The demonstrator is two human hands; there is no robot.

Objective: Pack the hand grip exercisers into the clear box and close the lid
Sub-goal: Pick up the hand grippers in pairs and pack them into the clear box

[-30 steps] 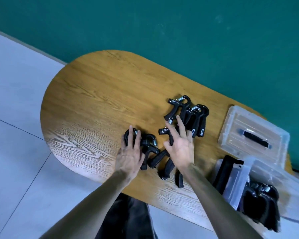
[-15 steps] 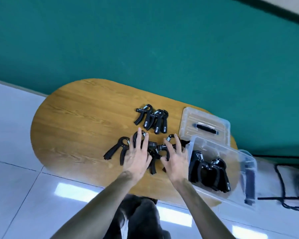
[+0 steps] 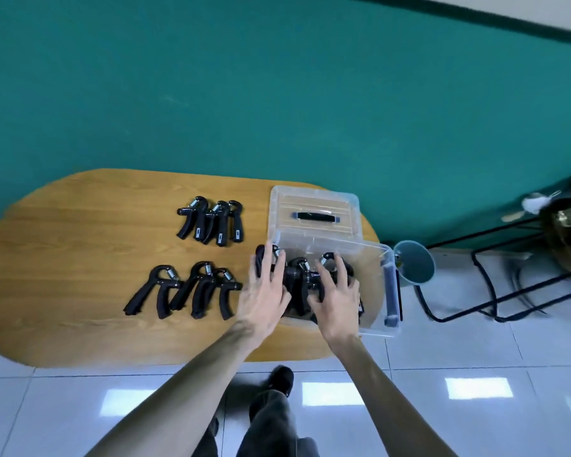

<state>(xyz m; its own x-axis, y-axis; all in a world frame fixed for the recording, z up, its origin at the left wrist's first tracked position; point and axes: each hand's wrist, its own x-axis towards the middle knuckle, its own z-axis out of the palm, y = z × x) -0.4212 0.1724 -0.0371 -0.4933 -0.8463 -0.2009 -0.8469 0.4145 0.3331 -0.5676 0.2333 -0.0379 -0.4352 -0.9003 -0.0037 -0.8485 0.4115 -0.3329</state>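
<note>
The tabletop (image 3: 80,245) is an oval slab of light wood with a strong straight grain. At its right end stands the clear box (image 3: 381,258), thin glossy see-through plastic with rounded corners, its far side reaching past the table's edge. Behind the box, touching it, lies the lid (image 3: 310,206): flat, clear, ribbed, with a dark bar handle in the middle.

Both hands reach over the near left part of the box. The left hand (image 3: 267,291) lies with fingers spread and nearly straight on a grip (image 3: 261,258) at the box's left wall. The right hand (image 3: 337,298) rests with fingers splayed and slightly bent on the black grips in the box (image 3: 299,278); whether it grasps one I cannot tell.

The grips are matte black plastic, hook-shaped at the top with a bright steel coil spring and two diverging handles. Three stand in a tight cluster at the back (image 3: 211,222), each with a small pale label on one handle, too small to read. Three more lie near the front (image 3: 185,291), just left of the left hand.

The floor is glossy white tile; the wall is flat teal.
</note>
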